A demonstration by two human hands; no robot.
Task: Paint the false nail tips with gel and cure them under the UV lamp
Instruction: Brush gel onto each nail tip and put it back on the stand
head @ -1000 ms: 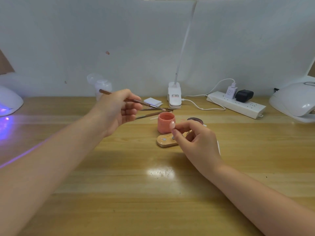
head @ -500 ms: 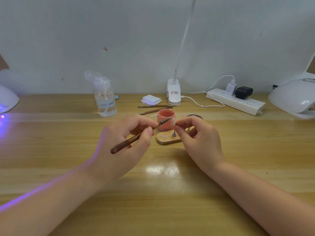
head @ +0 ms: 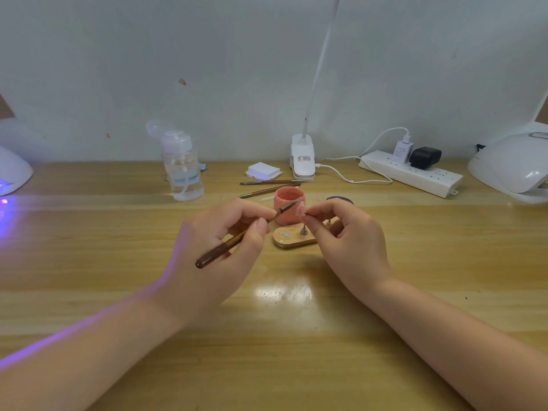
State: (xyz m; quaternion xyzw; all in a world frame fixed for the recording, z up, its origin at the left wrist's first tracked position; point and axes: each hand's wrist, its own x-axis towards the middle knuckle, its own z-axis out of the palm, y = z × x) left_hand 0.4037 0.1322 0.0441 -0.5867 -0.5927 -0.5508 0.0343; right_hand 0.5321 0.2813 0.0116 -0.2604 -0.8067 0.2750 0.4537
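Note:
My left hand [head: 219,250] pinches a brown nail brush [head: 237,240] like a pen, its tip reaching a small false nail tip [head: 301,209]. That tip sits on a metal peg pinched by my right hand [head: 347,238], just above a small wooden holder [head: 292,240]. An open pink gel jar [head: 287,203] stands right behind the brush tip, its dark lid [head: 339,199] half hidden behind my right hand. One white UV lamp [head: 513,164] is at the far right; another [head: 12,173] at the far left glows purple.
A clear pump bottle [head: 184,170] stands left of centre. Two spare brushes [head: 267,186] and a stack of white pads [head: 263,170] lie behind the jar. A clip lamp base [head: 303,157] and a power strip [head: 412,173] with cables line the wall.
My left hand came down from beside the pump bottle to the table centre, turning the brush so its tip meets the nail tip. My right hand stayed over the holder.

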